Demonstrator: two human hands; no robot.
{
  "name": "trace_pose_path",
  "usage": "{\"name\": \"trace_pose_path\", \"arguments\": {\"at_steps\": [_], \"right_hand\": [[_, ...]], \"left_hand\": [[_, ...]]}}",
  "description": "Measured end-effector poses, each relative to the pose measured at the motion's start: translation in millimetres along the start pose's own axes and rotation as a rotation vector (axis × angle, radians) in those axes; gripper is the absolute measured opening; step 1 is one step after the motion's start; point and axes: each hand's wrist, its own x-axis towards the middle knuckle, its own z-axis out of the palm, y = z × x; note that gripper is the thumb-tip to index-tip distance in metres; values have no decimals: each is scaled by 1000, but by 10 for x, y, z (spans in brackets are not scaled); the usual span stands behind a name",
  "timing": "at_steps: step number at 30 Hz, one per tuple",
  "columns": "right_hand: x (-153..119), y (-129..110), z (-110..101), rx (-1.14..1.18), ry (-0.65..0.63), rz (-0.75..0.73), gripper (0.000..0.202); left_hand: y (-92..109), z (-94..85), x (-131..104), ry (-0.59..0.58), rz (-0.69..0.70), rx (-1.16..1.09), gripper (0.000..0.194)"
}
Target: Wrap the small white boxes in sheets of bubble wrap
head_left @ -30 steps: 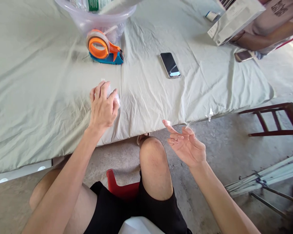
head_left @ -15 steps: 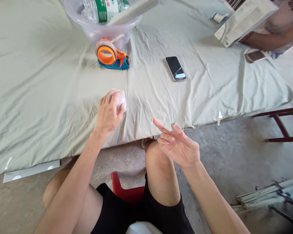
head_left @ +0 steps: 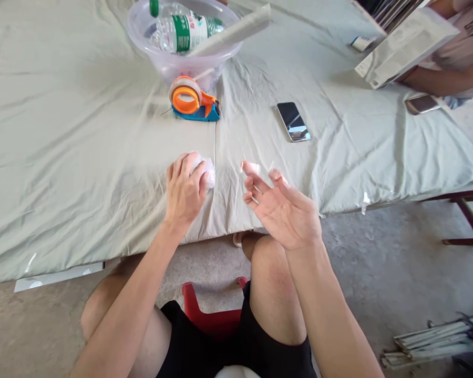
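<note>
On the green cloth, my left hand (head_left: 186, 186) curls over a small whitish bundle (head_left: 209, 175) wrapped in clear, crinkled plastic. Its fingers hide most of the bundle. To the right, my right hand (head_left: 287, 210) is palm up, thumb and fingers apart, close above the table's near edge. A small piece of clear tape (head_left: 254, 168) clings at its index fingertip, and something clear and shiny also shows at the thumb tip. Beyond my left hand stands an orange and blue tape dispenser (head_left: 195, 101) with a roll on it.
A clear plastic basin (head_left: 142, 39) holds a green-labelled bottle (head_left: 189, 32) and a pale roll (head_left: 236, 31). A phone (head_left: 294, 122) lies right of centre. At the far right, another person's arm (head_left: 449, 79) is by a white box (head_left: 405, 47), near a second phone (head_left: 422, 104).
My right hand has risen away from my knee and turned its palm up, fingers spreading. The left hand stays on the wrapped bundle. The whole view has shifted slightly.
</note>
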Motion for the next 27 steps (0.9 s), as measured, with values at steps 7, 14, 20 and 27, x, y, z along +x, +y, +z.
{"name": "trace_pose_path", "arguments": {"at_steps": [7, 14, 20, 27], "right_hand": [[83, 291, -102, 234, -106, 80, 20], [275, 267, -58, 114, -186, 67, 32], [291, 251, -18, -1, -145, 30, 38], [148, 321, -112, -213, 211, -120, 29]], "left_hand": [[85, -83, 54, -80, 35, -352, 41], [107, -156, 157, -154, -127, -688, 46], [109, -161, 162, -133, -204, -692, 24], [119, -142, 148, -129, -252, -681, 22]]}}
